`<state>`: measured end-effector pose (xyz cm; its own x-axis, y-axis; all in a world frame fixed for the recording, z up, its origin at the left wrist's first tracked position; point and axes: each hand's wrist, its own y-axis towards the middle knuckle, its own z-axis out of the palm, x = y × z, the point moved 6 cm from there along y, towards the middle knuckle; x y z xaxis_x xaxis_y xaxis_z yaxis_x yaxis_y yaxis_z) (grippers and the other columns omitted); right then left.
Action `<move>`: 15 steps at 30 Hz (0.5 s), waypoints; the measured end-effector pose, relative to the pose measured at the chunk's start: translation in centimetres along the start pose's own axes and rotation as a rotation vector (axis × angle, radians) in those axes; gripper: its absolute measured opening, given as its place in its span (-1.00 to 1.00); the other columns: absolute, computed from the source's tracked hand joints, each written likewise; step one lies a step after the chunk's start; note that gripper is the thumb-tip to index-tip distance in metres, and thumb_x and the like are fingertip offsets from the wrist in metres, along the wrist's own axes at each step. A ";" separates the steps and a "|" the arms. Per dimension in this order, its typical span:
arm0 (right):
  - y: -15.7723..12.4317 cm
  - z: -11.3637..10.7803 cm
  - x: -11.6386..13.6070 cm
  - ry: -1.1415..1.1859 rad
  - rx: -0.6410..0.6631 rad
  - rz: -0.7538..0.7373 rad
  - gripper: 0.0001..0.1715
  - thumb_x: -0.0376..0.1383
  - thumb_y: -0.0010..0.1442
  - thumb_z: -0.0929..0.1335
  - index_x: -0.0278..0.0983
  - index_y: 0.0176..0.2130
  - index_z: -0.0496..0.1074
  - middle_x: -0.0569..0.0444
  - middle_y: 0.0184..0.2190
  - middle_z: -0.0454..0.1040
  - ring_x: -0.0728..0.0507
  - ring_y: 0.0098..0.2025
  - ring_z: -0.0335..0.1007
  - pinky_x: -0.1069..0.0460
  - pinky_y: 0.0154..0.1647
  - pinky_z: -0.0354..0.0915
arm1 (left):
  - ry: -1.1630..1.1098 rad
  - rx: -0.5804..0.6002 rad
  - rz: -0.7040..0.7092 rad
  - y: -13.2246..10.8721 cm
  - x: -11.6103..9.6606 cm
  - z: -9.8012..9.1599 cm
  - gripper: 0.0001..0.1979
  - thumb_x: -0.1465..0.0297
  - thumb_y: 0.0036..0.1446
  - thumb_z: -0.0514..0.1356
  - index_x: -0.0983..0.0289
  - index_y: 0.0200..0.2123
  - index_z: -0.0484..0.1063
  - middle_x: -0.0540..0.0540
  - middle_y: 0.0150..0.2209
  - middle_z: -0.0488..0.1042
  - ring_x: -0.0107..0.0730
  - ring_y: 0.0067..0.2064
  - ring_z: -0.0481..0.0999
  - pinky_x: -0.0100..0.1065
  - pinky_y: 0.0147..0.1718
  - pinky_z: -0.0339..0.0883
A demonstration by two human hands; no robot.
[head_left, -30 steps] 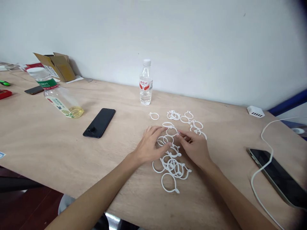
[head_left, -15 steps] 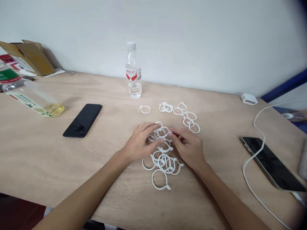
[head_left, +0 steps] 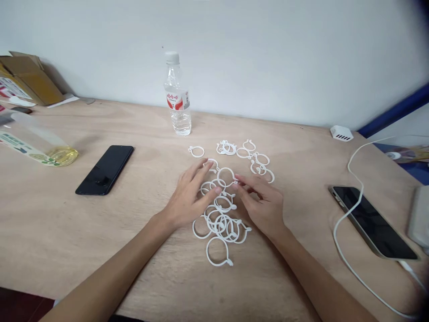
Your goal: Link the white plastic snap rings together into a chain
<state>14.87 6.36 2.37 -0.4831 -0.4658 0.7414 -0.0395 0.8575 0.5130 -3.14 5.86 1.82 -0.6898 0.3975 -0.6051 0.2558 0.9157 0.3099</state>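
My right hand point(head_left: 263, 199) pinches a white plastic ring point(head_left: 226, 168) by its small clasp, between thumb and index finger. The ring is held just over a loose heap of similar white rings point(head_left: 221, 226) that overlap on the table. On the heap's left side rests my left hand point(head_left: 187, 192), open, fingers spread and thumb apart. Its fingertips reach a ring point(head_left: 214, 161) at the heap's far end; whether they press on it is unclear. Farther back lie a single ring point(head_left: 197, 155), a small cluster point(head_left: 226, 148) and several more rings point(head_left: 262, 159) with open ends.
A water bottle point(head_left: 177, 98) stands by the wall. Left are a black phone point(head_left: 105, 170), an oil bottle point(head_left: 43, 147) lying down and a cardboard box point(head_left: 33, 80). On the right, a white cable point(head_left: 338, 237) crosses another phone point(head_left: 375, 223) near a small white device point(head_left: 342, 133).
My right hand has lifted the pinched ring a little off the heap. My left hand has drawn slightly back from it. The whole view has shifted, so things appear farther left.
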 end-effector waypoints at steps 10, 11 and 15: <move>-0.3 0.6 2.4 0.032 0.091 -0.338 -0.71 -0.41 0.13 0.42 -0.10 -0.15 0.57 0.08 -0.31 0.64 -0.13 -0.31 0.51 -0.10 -0.26 0.43 | 0.014 -0.258 0.384 -1.1 -1.8 -1.4 -0.64 0.42 0.18 0.22 0.21 0.06 0.34 0.18 -0.06 0.50 -0.21 -0.03 0.46 -0.17 -0.06 0.36; -0.3 0.7 2.4 0.029 0.088 -0.342 -0.70 -0.40 0.13 0.41 -0.10 -0.14 0.57 0.07 -0.30 0.64 -0.13 -0.30 0.51 -0.10 -0.26 0.43 | 0.019 -0.281 0.399 -1.2 -1.9 -1.5 -0.64 0.44 0.17 0.22 0.21 0.05 0.35 0.17 -0.08 0.50 -0.21 -0.05 0.47 -0.18 -0.08 0.37; -0.1 0.5 2.5 0.031 0.069 -0.333 -0.75 -0.39 0.14 0.41 -0.13 -0.17 0.57 0.04 -0.31 0.63 -0.13 -0.30 0.50 -0.10 -0.26 0.42 | -0.015 -0.281 0.432 -1.2 -2.3 -1.8 -0.61 0.46 0.15 0.22 0.20 0.06 0.35 0.17 -0.10 0.50 -0.22 -0.09 0.48 -0.18 -0.13 0.39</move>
<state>13.21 5.23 3.91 -0.4069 -0.7283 0.5513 -0.2500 0.6693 0.6997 -3.06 3.72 4.15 -0.5513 0.7387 -0.3879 0.3222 0.6173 0.7178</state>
